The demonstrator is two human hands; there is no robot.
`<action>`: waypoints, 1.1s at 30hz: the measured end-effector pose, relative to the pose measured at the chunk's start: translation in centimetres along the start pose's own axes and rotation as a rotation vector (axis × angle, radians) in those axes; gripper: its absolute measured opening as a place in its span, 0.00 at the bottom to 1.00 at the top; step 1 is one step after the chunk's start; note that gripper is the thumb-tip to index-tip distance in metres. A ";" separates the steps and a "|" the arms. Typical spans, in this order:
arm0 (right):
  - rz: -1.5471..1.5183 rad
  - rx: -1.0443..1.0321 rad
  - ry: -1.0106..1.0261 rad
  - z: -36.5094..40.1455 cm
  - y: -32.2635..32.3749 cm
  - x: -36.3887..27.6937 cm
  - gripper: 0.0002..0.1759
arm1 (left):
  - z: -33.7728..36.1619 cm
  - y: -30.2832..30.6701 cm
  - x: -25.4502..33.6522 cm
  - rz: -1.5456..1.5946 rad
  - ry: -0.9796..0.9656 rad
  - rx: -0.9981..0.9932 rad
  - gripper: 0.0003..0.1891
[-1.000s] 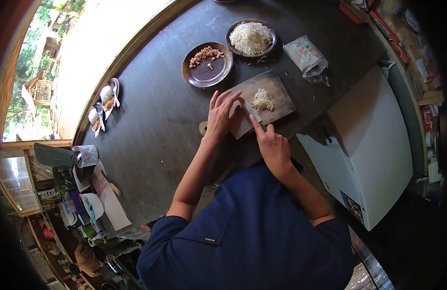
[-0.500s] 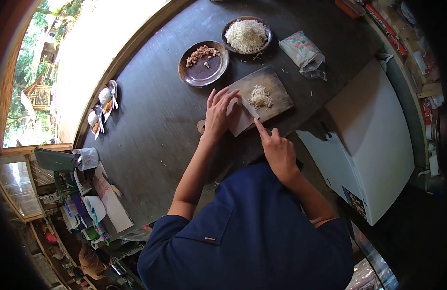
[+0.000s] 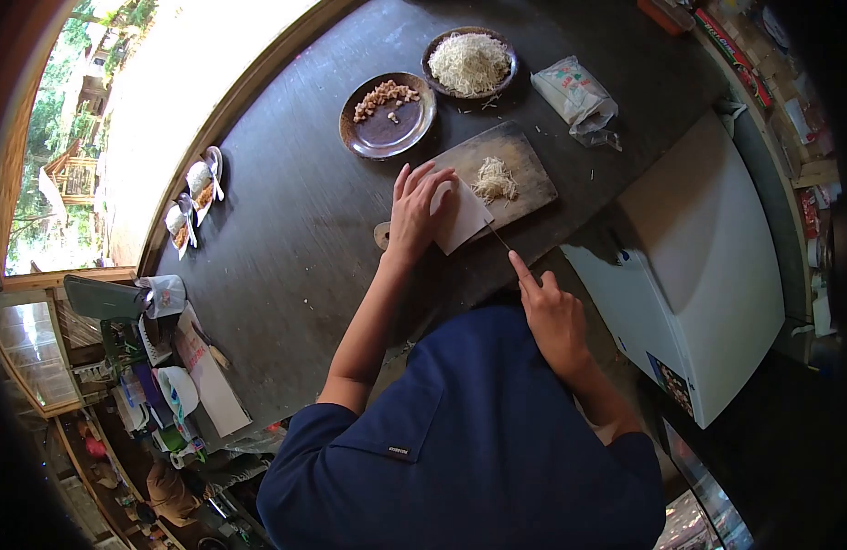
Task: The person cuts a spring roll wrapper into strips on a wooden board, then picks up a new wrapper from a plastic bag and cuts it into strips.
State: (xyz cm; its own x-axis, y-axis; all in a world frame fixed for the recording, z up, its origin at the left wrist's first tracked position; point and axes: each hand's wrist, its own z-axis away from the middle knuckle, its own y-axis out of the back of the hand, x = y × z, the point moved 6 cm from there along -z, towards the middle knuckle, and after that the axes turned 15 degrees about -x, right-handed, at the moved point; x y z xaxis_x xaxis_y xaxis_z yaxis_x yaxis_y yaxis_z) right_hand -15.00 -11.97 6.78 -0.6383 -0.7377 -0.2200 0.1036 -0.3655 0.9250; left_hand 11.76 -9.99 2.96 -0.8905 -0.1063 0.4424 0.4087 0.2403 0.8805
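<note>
My left hand (image 3: 418, 213) rests on a flat white slab (image 3: 460, 220), its fingers spread over the slab's left part. The slab lies across the left half of a wooden cutting board (image 3: 530, 188). My right hand (image 3: 551, 316) is wrapped round the handle of a knife (image 3: 501, 238), index finger stretched along it. The blade's far end meets the slab's right corner. Thin pale shreds (image 3: 495, 180) lie in a small pile on the board, just right of the slab.
Beyond the board stand a brown plate with small brown pieces (image 3: 387, 95) and a bowl heaped with pale shreds (image 3: 469, 64). A plastic packet (image 3: 575, 99) lies right of them. Two small servings (image 3: 202, 183) sit by the window edge. A white fridge (image 3: 707, 266) stands at right.
My right hand has drawn back toward my body and right with the knife, and more of the blade shows. My left hand has barely moved.
</note>
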 end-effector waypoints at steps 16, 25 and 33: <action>-0.136 0.139 0.061 -6.1 -0.2 -2.3 0.33 | 2.5 0.7 0.4 0.009 0.114 0.174 0.18; -0.054 0.120 0.085 -8.3 -0.7 -3.7 0.33 | 2.9 0.2 0.7 -0.046 0.055 0.222 0.23; -0.073 0.062 0.065 -8.2 -0.7 -4.3 0.35 | 2.8 0.3 0.5 -0.029 0.074 0.219 0.21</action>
State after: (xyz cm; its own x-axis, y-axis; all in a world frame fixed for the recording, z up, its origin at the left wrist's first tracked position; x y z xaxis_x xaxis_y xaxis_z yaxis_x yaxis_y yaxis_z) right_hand -6.06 -13.21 4.49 -0.5914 -0.7465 -0.3049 0.0099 -0.3847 0.9230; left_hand 10.87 -7.29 3.01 -0.8806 -0.1851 0.4361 0.3230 0.4389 0.8385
